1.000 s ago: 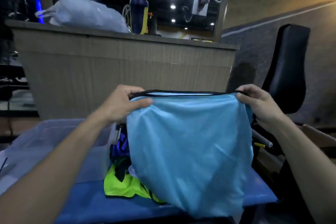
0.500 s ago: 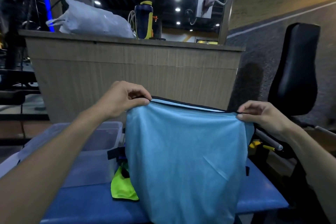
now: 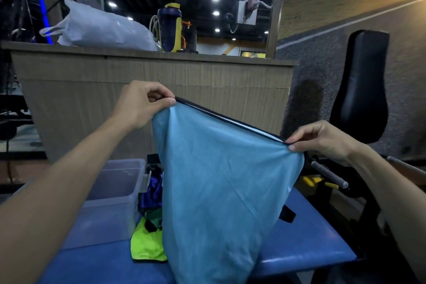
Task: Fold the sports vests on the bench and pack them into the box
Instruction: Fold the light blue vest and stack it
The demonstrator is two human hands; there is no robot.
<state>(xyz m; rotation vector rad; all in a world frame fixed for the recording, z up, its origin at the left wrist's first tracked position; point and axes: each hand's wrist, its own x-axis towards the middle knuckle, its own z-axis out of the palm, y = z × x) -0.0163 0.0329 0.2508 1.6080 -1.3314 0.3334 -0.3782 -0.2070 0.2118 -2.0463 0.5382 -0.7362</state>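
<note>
A light blue sports vest (image 3: 221, 196) with black trim hangs in the air over the blue bench (image 3: 306, 244). My left hand (image 3: 140, 106) pinches its upper left corner, held high. My right hand (image 3: 322, 138) pinches the upper right corner, lower down, so the top edge slopes to the right. Behind the hanging vest lies a pile of other vests on the bench: a neon yellow-green one (image 3: 145, 246), with dark blue and green ones (image 3: 153, 193) on top. A clear plastic box (image 3: 110, 200) stands on the bench at the left.
A wooden counter (image 3: 161, 80) rises right behind the bench, carrying a white plastic bag (image 3: 101, 30) and a blue and yellow bottle (image 3: 169, 27). A black padded gym seat (image 3: 362, 85) and a metal bar (image 3: 327, 173) stand to the right.
The vest's top edge was level; now my left hand has risen and my right hand has dropped, tilting the edge down to the right. Both hands keep their hold.
</note>
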